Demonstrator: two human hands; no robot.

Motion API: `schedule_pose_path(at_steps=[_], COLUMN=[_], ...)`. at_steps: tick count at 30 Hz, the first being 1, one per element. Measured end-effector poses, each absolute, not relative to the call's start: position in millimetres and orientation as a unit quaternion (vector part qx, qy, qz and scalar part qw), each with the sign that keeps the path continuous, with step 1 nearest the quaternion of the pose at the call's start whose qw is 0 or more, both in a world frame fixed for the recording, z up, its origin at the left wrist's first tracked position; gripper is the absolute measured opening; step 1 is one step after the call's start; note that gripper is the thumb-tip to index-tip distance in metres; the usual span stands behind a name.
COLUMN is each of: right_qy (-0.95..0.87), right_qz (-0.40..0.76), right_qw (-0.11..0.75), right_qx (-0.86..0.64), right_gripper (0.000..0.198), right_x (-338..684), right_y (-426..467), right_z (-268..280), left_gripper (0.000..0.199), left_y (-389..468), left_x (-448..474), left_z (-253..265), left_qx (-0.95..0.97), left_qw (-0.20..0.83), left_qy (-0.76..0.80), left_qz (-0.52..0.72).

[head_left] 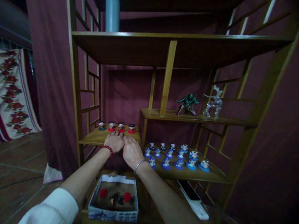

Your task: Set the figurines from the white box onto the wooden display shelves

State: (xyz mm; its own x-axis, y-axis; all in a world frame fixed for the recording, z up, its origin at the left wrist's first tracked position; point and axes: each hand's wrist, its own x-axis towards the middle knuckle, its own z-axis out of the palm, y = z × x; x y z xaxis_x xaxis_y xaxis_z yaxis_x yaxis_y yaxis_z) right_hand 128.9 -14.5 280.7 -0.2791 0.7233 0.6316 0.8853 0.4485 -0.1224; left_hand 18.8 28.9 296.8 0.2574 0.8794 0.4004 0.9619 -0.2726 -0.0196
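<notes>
My left hand (114, 142) reaches to the front of the small left shelf (93, 137), palm down with its fingers stretched forward. Its fingertips are just in front of a doll figurine (121, 126) on a red base; whether they touch it I cannot tell. Beside it, my right hand (132, 150) has bent fingers held together, tips against the left hand; anything in them is hidden. In the same row stand another red-based figurine (111, 126), one on a dark base (101, 125) and, at the right, a black-haired figurine (131, 128).
Below my forearms sits an open cardboard box (93, 199) holding red discs (127, 197) and small dark figures (121, 200). Rows of blue-based figurines (166, 163) fill the right shelf. Above them are a dark green statue (188, 104) and a clear deer (213, 104). A phone (190, 189) lies lower right.
</notes>
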Motion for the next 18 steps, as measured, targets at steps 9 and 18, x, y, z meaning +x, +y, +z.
schedule_pose_path(at_steps=[9,18], right_qy=[-0.792,-0.796], right_qz=[-0.142,-0.164], right_qw=[0.309,0.312], right_qx=[-0.507,-0.492], right_gripper=[0.039,0.039], right_x=[129.4,132.9], right_y=[-14.4,-12.2], right_z=[278.4,273.4], left_gripper=[0.035,0.036], left_y=[15.2,10.4], left_x=[21.5,14.7], left_z=[292.6,286.9], left_qx=[-0.761,-0.789], left_qw=[0.192,0.189], left_qy=[-0.575,-0.519], left_qz=[-0.231,-0.269])
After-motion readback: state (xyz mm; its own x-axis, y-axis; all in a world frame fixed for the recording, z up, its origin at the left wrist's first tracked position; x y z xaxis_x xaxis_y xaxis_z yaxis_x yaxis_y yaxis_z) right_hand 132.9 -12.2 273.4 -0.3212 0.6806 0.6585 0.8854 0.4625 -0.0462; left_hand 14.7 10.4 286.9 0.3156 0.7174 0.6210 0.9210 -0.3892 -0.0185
